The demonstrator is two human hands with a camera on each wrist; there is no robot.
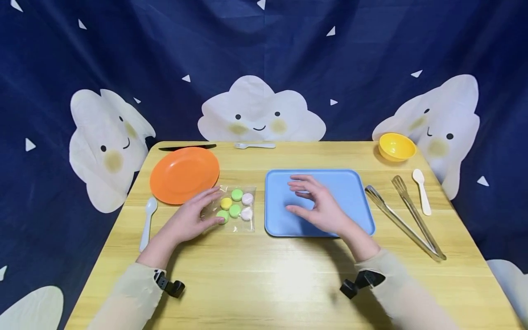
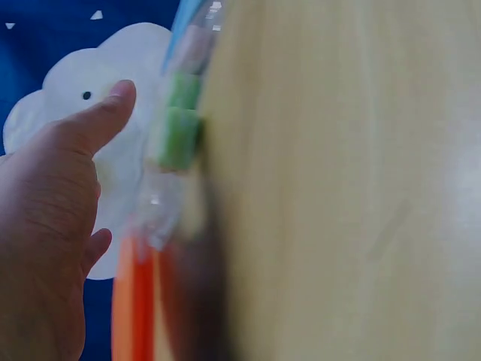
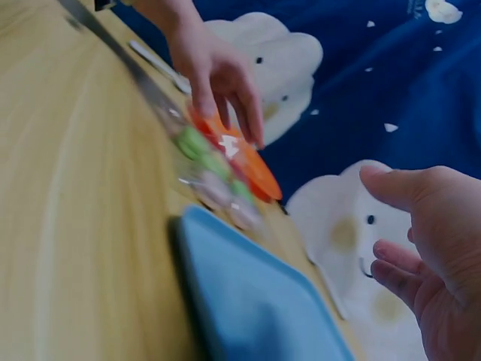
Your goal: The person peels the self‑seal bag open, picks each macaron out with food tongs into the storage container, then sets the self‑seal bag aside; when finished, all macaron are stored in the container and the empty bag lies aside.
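Your left grip (image 1: 190, 221) is touching the near-left edge of the clear bag of candies (image 1: 236, 207), with the fingers only loosely bent, not yet closed around it. Your right grip (image 1: 318, 206) is hovering wide open above the blue tray (image 1: 354, 192), holding nothing. The bag is lying flat on the bench (image 1: 264, 279), between the orange plate (image 1: 183, 174) and the tray, and it is looking sealed. I am thinking the work is only beginning: nothing is sitting on the plate or tray. Farther off, the head view is showing tongs (image 1: 406, 220), spoons and a yellow bowl (image 1: 397, 146). The wrist views are missing those, but the right wrist one is showing your open palm.
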